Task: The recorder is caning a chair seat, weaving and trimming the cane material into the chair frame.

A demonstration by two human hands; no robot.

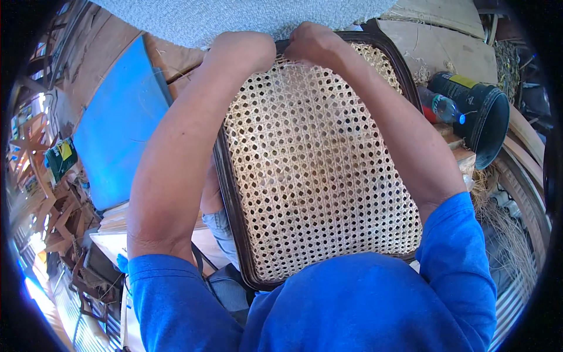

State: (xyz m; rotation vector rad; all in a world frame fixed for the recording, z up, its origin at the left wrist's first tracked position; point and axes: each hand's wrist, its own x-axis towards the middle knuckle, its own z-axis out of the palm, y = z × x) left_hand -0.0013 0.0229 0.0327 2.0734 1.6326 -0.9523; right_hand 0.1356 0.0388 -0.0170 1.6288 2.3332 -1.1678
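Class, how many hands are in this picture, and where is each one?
2. The left hand and right hand are side by side at the far edge of the dark-framed woven panel. Any others would be hidden.

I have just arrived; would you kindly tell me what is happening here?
A person's left hand and right hand are close together at the far edge of a dark-framed woven cane panel; their grip is hidden. Beyond is a pale textured cloth; a plastic bottle and a dark bucket are to the right.
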